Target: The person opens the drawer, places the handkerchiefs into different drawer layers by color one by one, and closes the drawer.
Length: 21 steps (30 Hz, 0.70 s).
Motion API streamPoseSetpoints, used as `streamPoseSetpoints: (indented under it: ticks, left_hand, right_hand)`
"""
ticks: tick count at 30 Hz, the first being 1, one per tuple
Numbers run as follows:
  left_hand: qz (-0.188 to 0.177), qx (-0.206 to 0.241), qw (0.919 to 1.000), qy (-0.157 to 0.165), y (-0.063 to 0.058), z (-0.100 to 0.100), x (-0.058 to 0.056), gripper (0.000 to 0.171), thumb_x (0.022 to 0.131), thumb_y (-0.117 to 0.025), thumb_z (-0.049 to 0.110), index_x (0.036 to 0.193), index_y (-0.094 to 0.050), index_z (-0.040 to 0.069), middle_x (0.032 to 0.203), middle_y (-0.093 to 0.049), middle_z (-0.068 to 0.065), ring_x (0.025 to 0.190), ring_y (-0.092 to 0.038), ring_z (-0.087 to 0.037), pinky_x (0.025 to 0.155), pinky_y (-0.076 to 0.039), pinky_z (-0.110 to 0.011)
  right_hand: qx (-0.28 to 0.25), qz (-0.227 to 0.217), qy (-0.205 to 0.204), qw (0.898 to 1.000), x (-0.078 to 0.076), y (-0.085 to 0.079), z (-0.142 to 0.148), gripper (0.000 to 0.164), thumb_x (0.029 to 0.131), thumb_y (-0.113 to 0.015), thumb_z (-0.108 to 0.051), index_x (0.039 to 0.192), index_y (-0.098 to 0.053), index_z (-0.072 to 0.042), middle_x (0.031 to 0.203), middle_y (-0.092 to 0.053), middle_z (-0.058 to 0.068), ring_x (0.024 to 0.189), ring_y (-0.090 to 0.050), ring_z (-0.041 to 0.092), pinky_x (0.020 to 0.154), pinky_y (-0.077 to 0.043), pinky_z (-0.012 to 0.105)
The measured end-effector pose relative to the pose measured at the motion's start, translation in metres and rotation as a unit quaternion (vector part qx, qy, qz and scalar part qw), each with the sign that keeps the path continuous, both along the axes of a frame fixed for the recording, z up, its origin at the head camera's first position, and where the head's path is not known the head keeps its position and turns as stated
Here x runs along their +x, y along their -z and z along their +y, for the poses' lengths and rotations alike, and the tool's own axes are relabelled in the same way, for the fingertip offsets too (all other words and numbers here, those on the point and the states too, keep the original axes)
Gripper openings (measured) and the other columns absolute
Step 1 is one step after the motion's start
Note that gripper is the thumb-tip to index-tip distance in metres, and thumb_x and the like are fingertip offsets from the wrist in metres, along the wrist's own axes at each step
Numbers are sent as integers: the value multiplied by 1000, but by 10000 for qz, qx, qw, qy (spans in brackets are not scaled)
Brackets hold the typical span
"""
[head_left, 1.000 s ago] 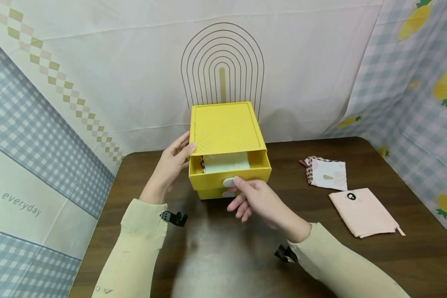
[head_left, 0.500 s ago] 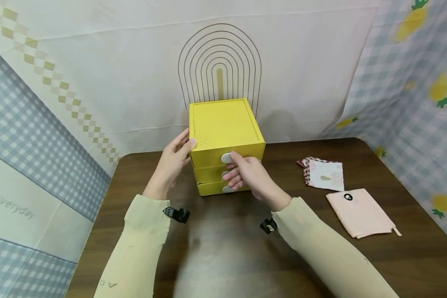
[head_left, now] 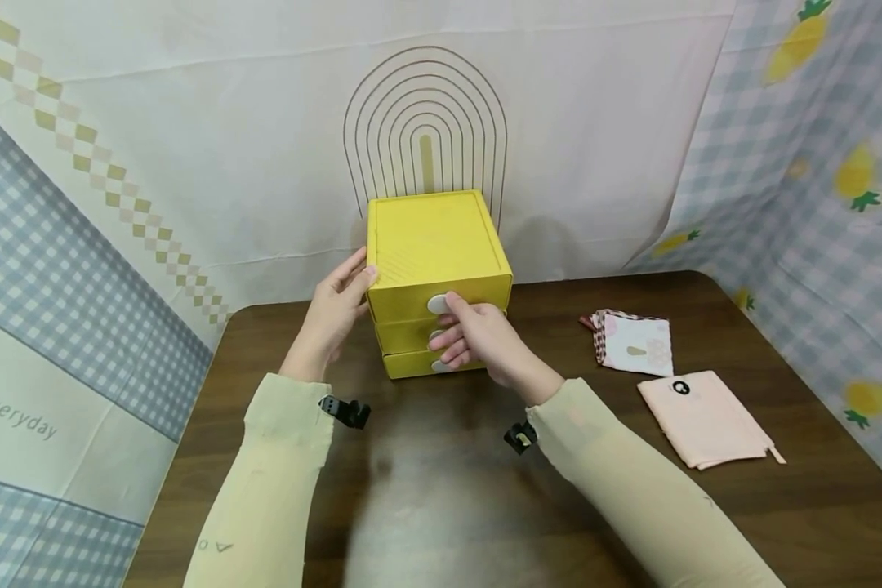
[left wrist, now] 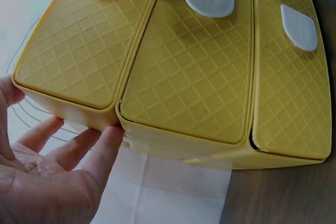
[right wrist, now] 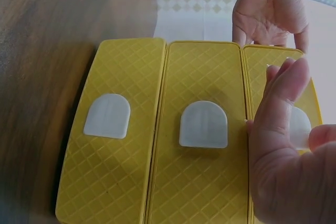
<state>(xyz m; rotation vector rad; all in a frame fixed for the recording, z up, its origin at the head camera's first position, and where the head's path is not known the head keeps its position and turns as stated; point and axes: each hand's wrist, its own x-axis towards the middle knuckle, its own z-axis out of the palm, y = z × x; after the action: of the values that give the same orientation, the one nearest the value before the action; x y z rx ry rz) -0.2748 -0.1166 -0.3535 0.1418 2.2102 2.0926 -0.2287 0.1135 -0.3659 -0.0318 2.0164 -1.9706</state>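
A yellow three-drawer box (head_left: 441, 237) stands near the wall with its drawers pushed in. My left hand (head_left: 334, 306) steadies its left side; the thumb rests at the top front corner and the fingers spread along the side wall, as the left wrist view shows. At the front, my right hand (head_left: 485, 335) has its thumb against the white handle (head_left: 438, 305) of the top drawer. Its other fingers lie loosely below, in front of the middle handle (right wrist: 203, 124). The lowest handle (right wrist: 107, 116) is untouched. The drawers' contents are hidden.
To the right on the dark wooden table (head_left: 441, 506) lie a folded white patterned cloth (head_left: 638, 343) with a checked edge and a folded pink cloth (head_left: 709, 418). A white fabric backdrop (head_left: 265, 147) hangs behind the box.
The top drawer, partly out and showing a light folded cloth one second ago, has been pushed in by my right hand. The left hand has stayed at the box's side.
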Motion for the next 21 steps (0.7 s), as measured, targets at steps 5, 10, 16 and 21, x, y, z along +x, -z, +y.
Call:
streamPoseSetpoints:
  ticks: [5, 10, 16, 21]
  left_hand:
    - [-50, -66, 10000, 39, -1, 0, 1, 63, 95, -63, 51, 151, -42, 33, 153, -43, 4, 136, -44, -17, 110, -40, -44]
    - [-36, -61, 9998, 184, 3, 0, 5, 67, 94, -63, 51, 153, -37, 33, 155, -39, 3, 138, -41, -17, 113, -36, -44]
    - [-31, 239, 9997, 91, 13, 0, 4, 67, 95, -62, 50, 154, -38, 30, 156, -37, 0, 140, -38, -18, 115, -33, -45]
    - [18, 412, 9991, 2, 16, 1, 4, 66, 95, -63, 49, 153, -40, 29, 156, -37, -1, 140, -37, -17, 115, -33, -44]
  right_hand:
    - [46, 199, -327, 9993, 3, 7, 3, 62, 104, -44, -51, 127, -54, 5, 93, -72, 21, 63, -67, 23, 58, -59, 36]
    - [220, 385, -491, 9978, 5, 26, 13, 47, 104, -49, -43, 126, -52, -1, 97, -70, 23, 65, -67, 22, 58, -59, 35]
    - [427, 547, 113, 9975, 5, 46, 14, 35, 101, -57, -38, 121, -60, -9, 92, -70, 21, 63, -65, 22, 55, -57, 33]
    - [55, 621, 1093, 9921, 7, 53, 4, 35, 94, -69, -37, 105, -64, -4, 81, -68, 13, 60, -62, 19, 51, -55, 28]
